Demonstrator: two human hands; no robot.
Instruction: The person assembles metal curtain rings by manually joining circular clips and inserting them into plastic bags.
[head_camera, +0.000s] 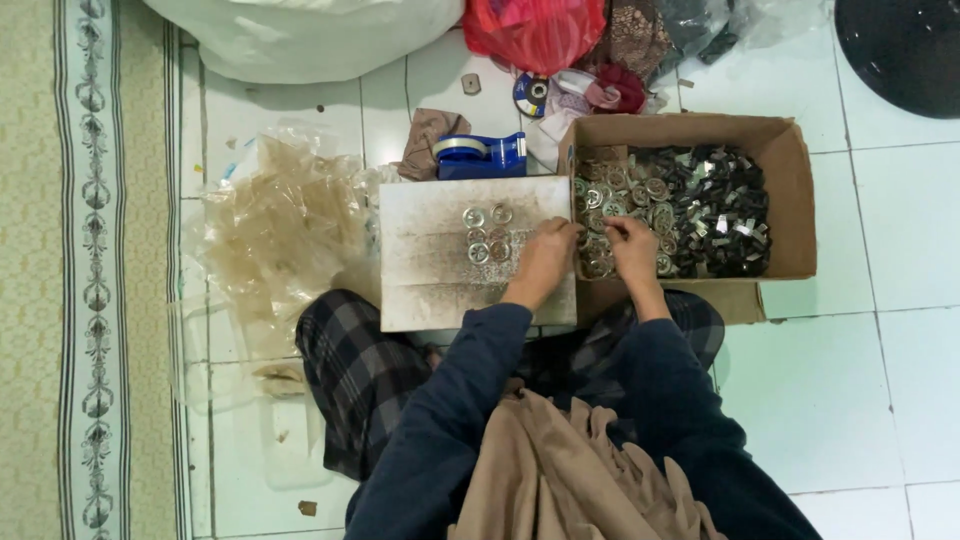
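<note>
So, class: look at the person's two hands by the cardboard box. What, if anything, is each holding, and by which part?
It cannot be told. The left hand and right hand meet fingertips over the small round metal pieces at the cardboard box edge; any piece pinched there is too small to see.

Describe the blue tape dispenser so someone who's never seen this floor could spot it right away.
Start at the open cardboard box full of small metal parts on the white tiled floor. Just left of it lies a pale flat board with a few round metal pieces. The tape dispenser sits on the floor at that board's far edge: the only bright blue thing there, holding a roll of tape.
</note>
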